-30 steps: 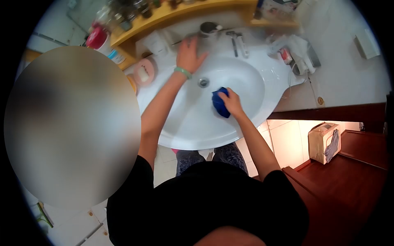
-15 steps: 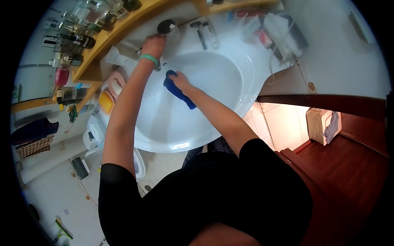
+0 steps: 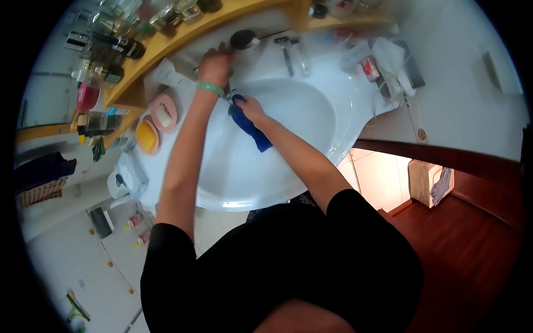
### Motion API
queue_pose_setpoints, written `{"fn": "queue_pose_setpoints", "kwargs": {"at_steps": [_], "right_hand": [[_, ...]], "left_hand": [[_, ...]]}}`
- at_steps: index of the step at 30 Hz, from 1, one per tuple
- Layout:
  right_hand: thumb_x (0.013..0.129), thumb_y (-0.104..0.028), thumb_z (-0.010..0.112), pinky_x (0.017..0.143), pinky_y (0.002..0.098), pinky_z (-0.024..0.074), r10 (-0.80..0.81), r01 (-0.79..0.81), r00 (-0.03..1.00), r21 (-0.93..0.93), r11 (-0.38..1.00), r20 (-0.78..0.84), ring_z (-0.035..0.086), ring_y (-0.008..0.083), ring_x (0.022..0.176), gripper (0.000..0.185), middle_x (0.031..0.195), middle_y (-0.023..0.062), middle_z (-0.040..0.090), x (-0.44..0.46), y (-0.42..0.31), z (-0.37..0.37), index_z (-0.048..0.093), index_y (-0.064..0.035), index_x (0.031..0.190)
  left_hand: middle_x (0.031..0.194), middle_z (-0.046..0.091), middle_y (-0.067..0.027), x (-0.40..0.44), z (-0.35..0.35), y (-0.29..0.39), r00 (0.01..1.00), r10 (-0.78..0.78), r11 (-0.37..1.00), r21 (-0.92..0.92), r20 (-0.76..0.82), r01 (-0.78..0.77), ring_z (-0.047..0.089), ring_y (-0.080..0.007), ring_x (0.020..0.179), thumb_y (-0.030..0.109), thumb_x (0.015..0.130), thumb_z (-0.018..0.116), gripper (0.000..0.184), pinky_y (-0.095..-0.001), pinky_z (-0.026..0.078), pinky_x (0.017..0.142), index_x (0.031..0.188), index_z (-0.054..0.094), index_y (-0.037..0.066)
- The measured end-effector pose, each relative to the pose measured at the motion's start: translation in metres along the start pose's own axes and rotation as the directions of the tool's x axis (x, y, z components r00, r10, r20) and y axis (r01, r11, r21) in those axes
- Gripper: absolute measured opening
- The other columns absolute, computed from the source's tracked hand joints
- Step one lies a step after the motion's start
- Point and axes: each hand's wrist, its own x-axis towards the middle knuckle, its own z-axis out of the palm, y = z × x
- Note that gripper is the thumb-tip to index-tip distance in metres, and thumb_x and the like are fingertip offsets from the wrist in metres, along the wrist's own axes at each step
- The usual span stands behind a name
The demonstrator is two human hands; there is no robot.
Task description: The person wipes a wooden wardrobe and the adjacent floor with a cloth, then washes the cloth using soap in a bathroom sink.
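My left hand [image 3: 214,67], with a green bangle [image 3: 211,89] at its wrist, is over the tap [image 3: 226,95] at the back of the white sink [image 3: 300,111]. Its fingers are spread and raised; whether the palm rests on the tap's handle is hidden. Beneath the spout, my right hand [image 3: 254,109] grips the top end of a dark blue cloth [image 3: 251,129]. The rest of the cloth hangs down into the basin.
Left of the sink sit two pink soap dishes, one with white soap [image 3: 164,115] and one with a yellow piece [image 3: 146,136]. A dark-topped cup [image 3: 244,40], a razor [image 3: 285,54] and a tube [image 3: 300,56] stand behind. Bottles [image 3: 130,49] crowd the wooden shelf [image 3: 183,39].
My left hand's fingers have gone from curled at the tap to raised and spread. The cloth's top end is closer under the spout. The whole view has shifted a little.
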Motion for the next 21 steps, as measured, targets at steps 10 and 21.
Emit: {"fn": "queue_pose_setpoints", "kwargs": {"at_steps": [10,21], "right_hand": [[0.089,-0.038,0.051,0.073,0.0312,0.0458,-0.138,0.162,0.94,-0.052,0.985,0.313,0.061,0.0242,0.078,0.036,0.086,0.0137,0.065,0.008,0.004,-0.014,0.063,-0.0062,0.099],[0.079,-0.041,0.063,0.063,0.0312,0.0453,-0.09,0.19,0.943,-0.297,0.936,0.32,0.059,0.0207,0.065,0.038,0.071,0.0106,0.063,0.003,-0.02,-0.028,0.065,-0.0038,0.085]], "left_hand": [[0.1,0.058,-0.0024,-0.159,0.121,0.015,0.661,-0.563,-0.227,-0.862,0.496,0.453,0.052,-0.0126,0.092,0.022,0.09,0.054,0.034,-0.0257,0.04,0.082,0.116,0.053,0.001],[0.085,0.059,-0.0223,-0.162,0.136,-0.021,0.774,-0.583,0.458,-0.687,0.247,0.564,0.055,-0.0401,0.082,0.026,0.09,0.044,0.031,-0.0427,0.042,0.072,0.087,0.058,-0.001]]}}
